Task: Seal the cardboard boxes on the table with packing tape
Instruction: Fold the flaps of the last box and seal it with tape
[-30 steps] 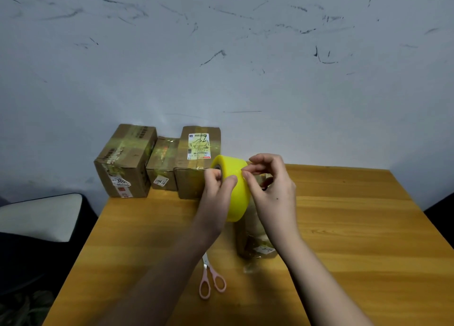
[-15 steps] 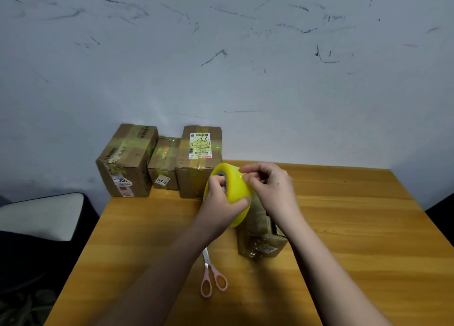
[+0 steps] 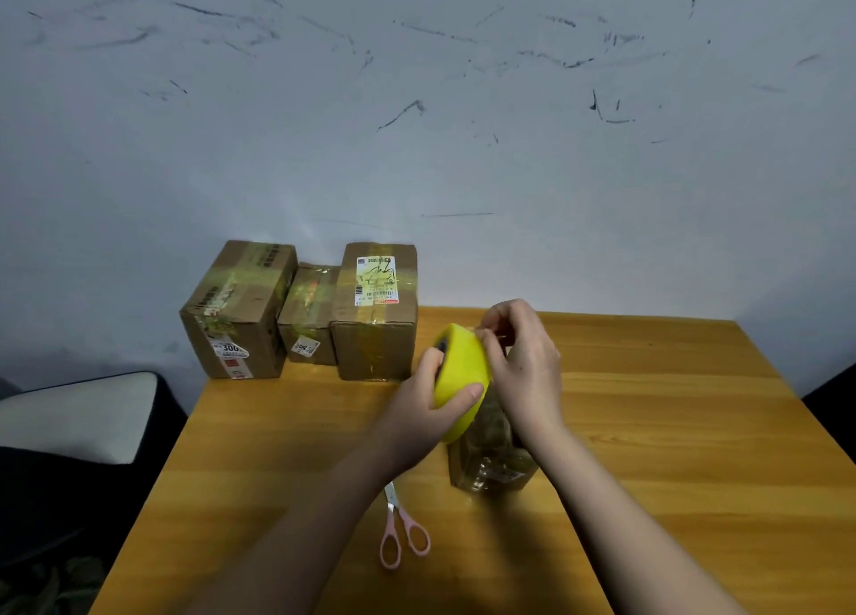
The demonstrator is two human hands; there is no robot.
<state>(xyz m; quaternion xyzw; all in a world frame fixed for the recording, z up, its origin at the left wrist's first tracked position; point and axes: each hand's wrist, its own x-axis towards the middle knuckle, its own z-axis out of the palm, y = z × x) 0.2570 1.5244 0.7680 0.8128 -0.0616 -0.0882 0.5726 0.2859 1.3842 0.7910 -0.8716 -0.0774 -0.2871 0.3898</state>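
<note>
My left hand [image 3: 428,394] grips a yellow roll of packing tape [image 3: 463,378], thumb across its outer face and fingers in the core. My right hand [image 3: 523,364] pinches at the roll's upper right edge, where the tape end seems to be. Right below both hands a small cardboard box [image 3: 491,457] stands on the wooden table [image 3: 671,429]; its top is mostly hidden by my hands. Three taped cardboard boxes stand at the table's back left: a large one [image 3: 241,313], a small middle one [image 3: 308,318] and a tall one [image 3: 377,313] with a white label.
Pink-handled scissors [image 3: 400,531] lie on the table in front of the small box, under my left forearm. A dark chair with a pale cushion [image 3: 74,415] stands left of the table. A scuffed white wall rises behind it.
The tape roll and both hands have dropped lower, close onto the small box. My right hand has shifted from the roll's front edge to its upper right edge.
</note>
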